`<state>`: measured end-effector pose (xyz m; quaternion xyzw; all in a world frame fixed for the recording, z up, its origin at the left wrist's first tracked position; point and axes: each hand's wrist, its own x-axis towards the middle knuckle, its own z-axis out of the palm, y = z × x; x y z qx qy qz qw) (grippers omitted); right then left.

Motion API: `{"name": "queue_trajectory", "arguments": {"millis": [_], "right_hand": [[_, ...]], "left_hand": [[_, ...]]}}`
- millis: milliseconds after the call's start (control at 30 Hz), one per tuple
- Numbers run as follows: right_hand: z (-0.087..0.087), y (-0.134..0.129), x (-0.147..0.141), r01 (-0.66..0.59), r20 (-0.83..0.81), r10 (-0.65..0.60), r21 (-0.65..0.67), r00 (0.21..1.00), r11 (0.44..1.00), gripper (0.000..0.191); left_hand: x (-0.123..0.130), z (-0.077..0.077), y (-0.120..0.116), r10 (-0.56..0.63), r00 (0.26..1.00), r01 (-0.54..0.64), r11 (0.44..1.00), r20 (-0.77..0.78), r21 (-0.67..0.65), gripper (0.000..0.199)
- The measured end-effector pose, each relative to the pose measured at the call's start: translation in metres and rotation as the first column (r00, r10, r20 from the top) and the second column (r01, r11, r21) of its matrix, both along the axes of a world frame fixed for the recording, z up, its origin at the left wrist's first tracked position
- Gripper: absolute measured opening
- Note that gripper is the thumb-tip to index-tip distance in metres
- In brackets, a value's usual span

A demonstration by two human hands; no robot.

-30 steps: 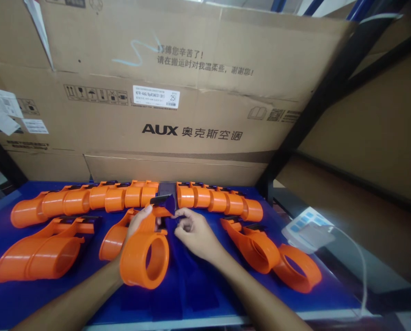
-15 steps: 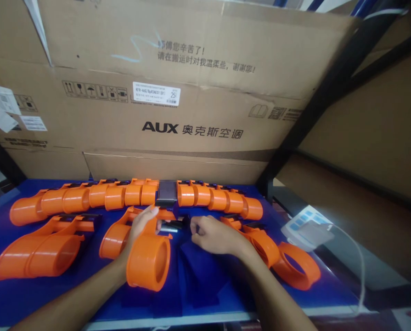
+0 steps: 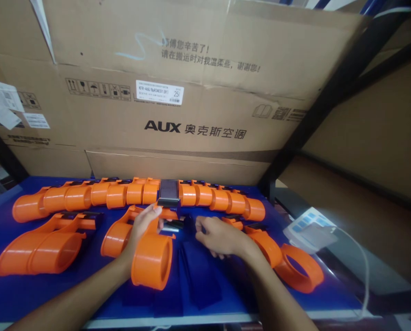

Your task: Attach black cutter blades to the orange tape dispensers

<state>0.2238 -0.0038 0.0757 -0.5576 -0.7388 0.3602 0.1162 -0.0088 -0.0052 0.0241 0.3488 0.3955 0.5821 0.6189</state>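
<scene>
My left hand [image 3: 145,226] is wrapped round the stem of an orange piece [image 3: 152,261], whose wide ring hangs toward the front edge. Dark blue cloth or film [image 3: 200,278] lies flat between my two hands. My right hand [image 3: 215,234] has its fingers curled together beside a dark strip [image 3: 190,223] at the top of that blue material; what its fingertips hold, if anything, is too small to tell. A dark grey block [image 3: 169,190] stands just behind my left fingertips. Near them lies a small silvery black object [image 3: 172,226].
Several orange rings [image 3: 115,196] form a curved row along the back of the blue table [image 3: 102,301]. More orange pieces [image 3: 55,253] lie at left, others [image 3: 300,269] at right. A cardboard box [image 3: 191,156] stands behind. A white device [image 3: 310,230] with a cable sits at right.
My right hand has shifted slightly right, and the blue material beneath it lies flatter. My left hand keeps its hold on the orange piece. The whole view has moved a little.
</scene>
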Motion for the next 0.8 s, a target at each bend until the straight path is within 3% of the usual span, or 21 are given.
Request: {"name": "queue_trajectory", "arguments": {"millis": [133, 200, 367, 467, 600, 800], "right_hand": [[0.006, 0.005, -0.004, -0.010, -0.007, 0.012, 0.323, 1.000, 0.946, 0.011], [0.007, 0.006, -0.008, -0.002, -0.050, 0.024, 0.405, 0.998, 0.915, 0.009], [0.009, 0.001, -0.018, -0.018, -0.241, 0.110, 0.356, 0.964, 0.934, 0.010], [0.008, -0.004, -0.024, -0.050, -0.334, 0.166, 0.329, 0.928, 0.943, 0.025], [0.002, -0.004, -0.032, 0.007, -0.359, 0.129, 0.353, 0.924, 0.935, 0.042], [-0.006, -0.002, -0.041, 0.096, -0.377, 0.073, 0.411, 0.923, 0.907, 0.033]], "left_hand": [[0.000, 0.006, -0.002, -0.004, 0.995, 0.012, 0.996, -0.099, 0.084, 0.030], [0.000, 0.008, -0.003, -0.008, 0.990, 0.024, 0.994, -0.143, 0.111, 0.030], [0.003, 0.010, -0.007, 0.023, 0.984, 0.008, 0.985, -0.177, 0.172, 0.030], [0.005, 0.013, -0.010, 0.052, 0.982, -0.020, 0.985, -0.182, 0.173, 0.031], [0.008, 0.019, -0.014, 0.045, 0.986, -0.016, 0.984, -0.159, 0.179, 0.032], [0.012, 0.018, -0.012, 0.005, 0.996, 0.011, 0.986, -0.093, 0.166, 0.036]]}}
